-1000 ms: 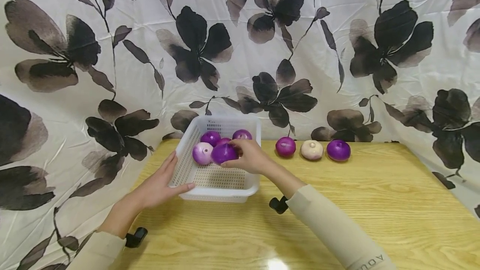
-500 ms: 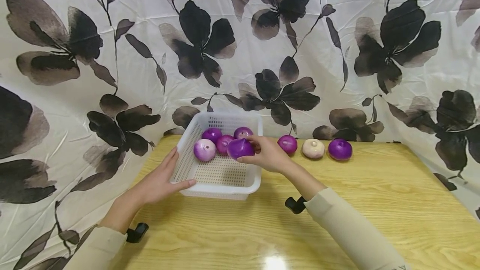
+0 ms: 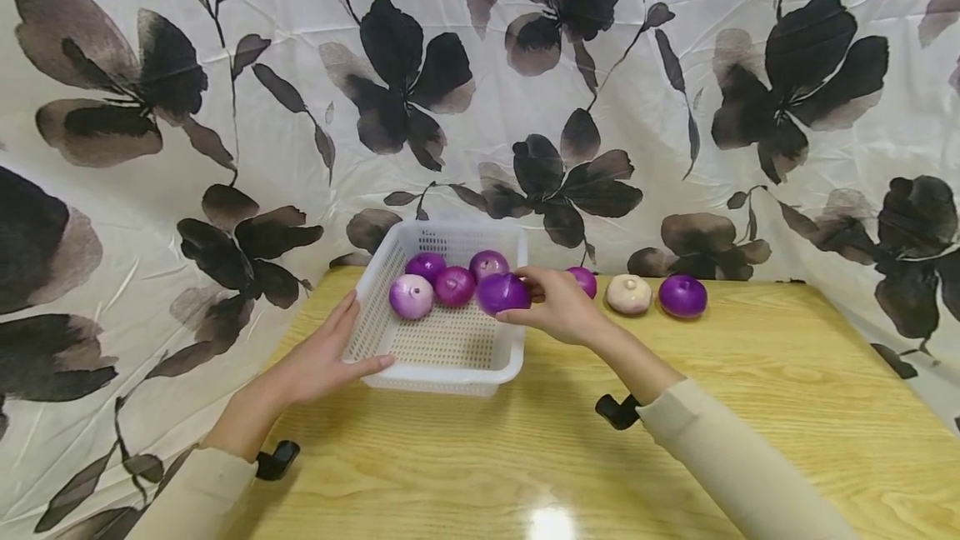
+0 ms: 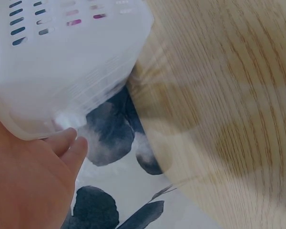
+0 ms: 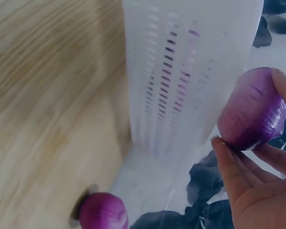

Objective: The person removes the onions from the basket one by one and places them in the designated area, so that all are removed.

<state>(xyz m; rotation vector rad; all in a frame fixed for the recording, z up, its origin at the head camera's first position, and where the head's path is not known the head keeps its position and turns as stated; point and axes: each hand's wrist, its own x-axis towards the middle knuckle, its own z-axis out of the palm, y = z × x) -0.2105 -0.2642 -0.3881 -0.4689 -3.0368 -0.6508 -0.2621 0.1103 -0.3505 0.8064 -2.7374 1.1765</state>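
Note:
A purple onion [image 3: 501,295] is in my right hand [image 3: 558,304], pinched between thumb and fingers over the right side of a white plastic basket [image 3: 442,375]. The right wrist view has this onion [image 5: 252,109] beside the top of the basket's slotted wall. My left hand [image 3: 318,361] holds the basket's near left corner, thumb over the rim and fingers along the outer side. Several onions lie inside toward the back: a pale purple-white onion [image 3: 411,297], a magenta onion [image 3: 454,286], a dark purple onion [image 3: 426,266] and another purple onion [image 3: 488,263].
Right of the basket, a magenta onion [image 3: 583,281], a white onion [image 3: 629,295] and a dark purple onion [image 3: 682,297] form a row along the back of the wooden table [image 3: 450,465]. A floral cloth [image 3: 480,107] hangs behind the table and down the left side.
My right hand has moved right with the onion, from over the basket's middle to its right side, uncovering the magenta onion inside. The left hand stays on the corner.

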